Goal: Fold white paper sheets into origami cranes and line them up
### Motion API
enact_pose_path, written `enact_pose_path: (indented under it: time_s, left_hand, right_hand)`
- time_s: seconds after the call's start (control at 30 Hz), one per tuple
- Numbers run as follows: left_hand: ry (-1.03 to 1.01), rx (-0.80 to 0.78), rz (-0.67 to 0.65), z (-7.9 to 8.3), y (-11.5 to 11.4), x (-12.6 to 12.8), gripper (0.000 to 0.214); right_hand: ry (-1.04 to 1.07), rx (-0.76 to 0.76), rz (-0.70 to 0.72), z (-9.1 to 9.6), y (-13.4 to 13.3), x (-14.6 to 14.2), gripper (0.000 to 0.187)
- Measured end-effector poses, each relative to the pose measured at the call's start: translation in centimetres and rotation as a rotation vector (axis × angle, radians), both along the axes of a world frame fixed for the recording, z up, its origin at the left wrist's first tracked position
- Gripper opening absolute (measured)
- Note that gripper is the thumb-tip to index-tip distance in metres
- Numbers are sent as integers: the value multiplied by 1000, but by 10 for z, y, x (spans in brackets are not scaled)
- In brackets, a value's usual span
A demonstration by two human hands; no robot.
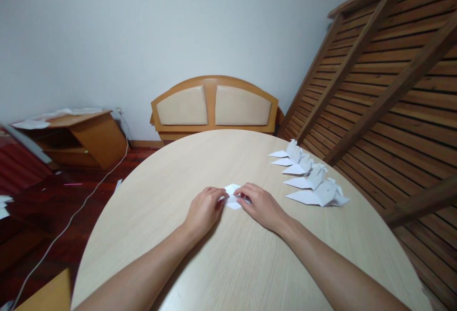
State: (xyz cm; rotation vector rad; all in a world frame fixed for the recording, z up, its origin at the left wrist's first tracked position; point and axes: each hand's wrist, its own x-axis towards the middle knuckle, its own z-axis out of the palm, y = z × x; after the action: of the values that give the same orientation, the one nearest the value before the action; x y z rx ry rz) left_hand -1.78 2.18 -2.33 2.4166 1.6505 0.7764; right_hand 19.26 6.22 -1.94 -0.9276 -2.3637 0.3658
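A small piece of folded white paper (pixel 233 189) lies on the round wooden table (pixel 171 168), between my two hands. My left hand (pixel 206 210) grips the paper's left side, its fingers curled over the edge. On the opposite side, my right hand (pixel 262 205) pinches the right part with thumb and forefinger. The fingertips cover both side corners, so the full shape is partly hidden. To the right stands a row of several white folded paper figures (pixel 317 192), each with a pointed end facing left.
A slatted wooden frame (pixel 374 101) leans along the right side. Behind the table is a padded headboard (pixel 214 106). At the left stand a low wooden desk (pixel 96 139) with white sheets on top and a white cable (pixel 80 208) across the dark floor.
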Motion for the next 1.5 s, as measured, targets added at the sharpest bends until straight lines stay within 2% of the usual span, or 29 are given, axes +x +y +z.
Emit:
enact_pose_path:
  time_s: [0.13, 0.33, 0.53, 0.7, 0.83, 1.0, 1.13, 1.27, 1.5]
  left_hand:
    - [97, 4, -67, 4, -3, 1, 37]
    - [255, 24, -123, 8, -8, 3, 36]
    - [265, 34, -218, 7, -13, 5, 40]
    - [291, 23, -213, 10, -19, 10, 42]
    - [278, 15, -192, 15, -23, 12, 41]
    - [252, -29, -269, 14, -20, 8, 41]
    - [238, -33, -318, 16, -17, 5, 44]
    - [247, -33, -326, 19, -17, 6, 43]
    - [232, -15, -347, 17, -17, 7, 45]
  right_hand:
    - [-29, 38, -10, 1, 0, 2, 20]
    - [-88, 100, 21, 3, -1, 2, 25]
    - [-110, 89, 109, 2, -2, 4, 28]
    - [-105, 93, 84, 3, -4, 5, 26]
    - [-101, 76, 79, 10, -4, 5, 19]
    - [-99, 25, 84, 17, -5, 8, 14]
    - [40, -72, 3, 10, -3, 10, 10]
    - [124, -47, -116, -2, 3, 8, 9]
    - [80, -21, -67, -6, 7, 8, 13]
